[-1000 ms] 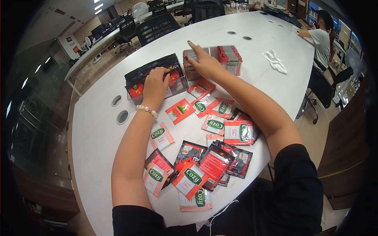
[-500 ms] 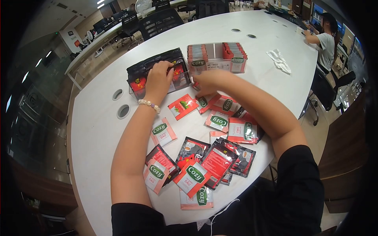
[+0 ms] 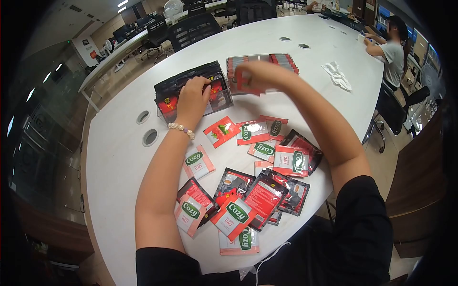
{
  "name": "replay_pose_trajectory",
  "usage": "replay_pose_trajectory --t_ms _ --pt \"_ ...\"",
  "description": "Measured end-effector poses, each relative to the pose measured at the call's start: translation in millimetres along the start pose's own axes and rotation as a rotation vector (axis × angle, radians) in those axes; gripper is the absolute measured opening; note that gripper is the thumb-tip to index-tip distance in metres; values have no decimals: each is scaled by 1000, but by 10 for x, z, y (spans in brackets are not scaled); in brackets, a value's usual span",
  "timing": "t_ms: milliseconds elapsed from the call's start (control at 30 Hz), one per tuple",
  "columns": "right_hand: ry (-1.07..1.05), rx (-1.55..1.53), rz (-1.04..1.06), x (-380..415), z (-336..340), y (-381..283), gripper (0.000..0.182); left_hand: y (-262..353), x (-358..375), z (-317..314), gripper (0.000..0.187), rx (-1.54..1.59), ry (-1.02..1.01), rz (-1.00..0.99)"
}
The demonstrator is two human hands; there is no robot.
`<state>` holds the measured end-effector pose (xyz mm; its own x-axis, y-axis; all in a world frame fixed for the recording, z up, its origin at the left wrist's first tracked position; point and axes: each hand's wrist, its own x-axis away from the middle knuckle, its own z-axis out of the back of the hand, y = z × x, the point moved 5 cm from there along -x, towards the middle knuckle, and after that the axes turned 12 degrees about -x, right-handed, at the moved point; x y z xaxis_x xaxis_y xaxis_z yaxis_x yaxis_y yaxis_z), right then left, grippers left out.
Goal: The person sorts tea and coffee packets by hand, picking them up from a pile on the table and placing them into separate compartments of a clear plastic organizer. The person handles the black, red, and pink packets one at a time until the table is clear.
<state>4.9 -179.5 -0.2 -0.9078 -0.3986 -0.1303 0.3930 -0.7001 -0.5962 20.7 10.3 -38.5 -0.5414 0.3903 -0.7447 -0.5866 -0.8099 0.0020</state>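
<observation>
My left hand (image 3: 193,97) rests at the front of the clear box of black and red packets (image 3: 167,102); its fingers bend over the packets, and their tips are hidden. Above the front of the second clear box (image 3: 231,71), filled with red tea packets, my right hand (image 3: 260,76) pinches a red packet (image 3: 248,86), slightly blurred. Between my forearms lie loose Cozy packets (image 3: 231,217), some overlapping black and red packets (image 3: 265,200). A red packet with a green picture (image 3: 222,132) is just in front of the boxes.
Two round table holes (image 3: 150,137) are left of my left wrist. A crumpled white tissue (image 3: 337,76) lies to the right of the boxes. At the far right a person in a white shirt (image 3: 394,59) sits at the table edge; office chairs (image 3: 193,32) stand behind.
My right hand has risen from the loose packets to the red tea box, lifting a red packet. My left hand has barely moved.
</observation>
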Motion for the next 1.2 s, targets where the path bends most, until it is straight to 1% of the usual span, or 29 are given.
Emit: replay_pose_trajectory --t_ms 33,100,200,300,333,433,467,567,667,767,867,967,1067,1200 --pt "39 -68 -61 0 126 35 29 -5 0 -5 14 0 -3 4" --pt "267 -158 43 33 407 56 30 -4 16 -4 13 2 -5 9" --pt "578 -44 136 -102 700 309 33 14 7 23 13 2 8 12" --pt "567 28 134 -391 745 679 40 23 16 38 12 -7 19 5" --pt "508 10 89 -484 722 810 42 17 18 29 12 -6 20 2" --pt "237 71 -1 -583 607 943 41 4 7 18 12 -15 30 -8" --pt "199 126 -40 -603 570 963 36 2 11 10 12 -18 31 -10" --pt "180 375 -28 -668 466 1020 36 5 10 15 11 -23 22 -3" --pt "328 714 166 -609 383 922 38 23 10 49 13 -13 15 -1" --pt "406 804 87 -612 353 880 36 15 14 38 13 -16 32 -14" --pt "182 806 -174 -688 341 921 24 19 12 44 12 -16 24 -7" --pt "164 847 -172 -763 356 984 20 16 13 38 12 -17 20 -2" --pt "178 770 -184 -754 374 1006 20 19 12 43 12 -12 24 0" --pt "181 769 -188 -772 364 1051 22 6 12 25 13 -14 43 -3"
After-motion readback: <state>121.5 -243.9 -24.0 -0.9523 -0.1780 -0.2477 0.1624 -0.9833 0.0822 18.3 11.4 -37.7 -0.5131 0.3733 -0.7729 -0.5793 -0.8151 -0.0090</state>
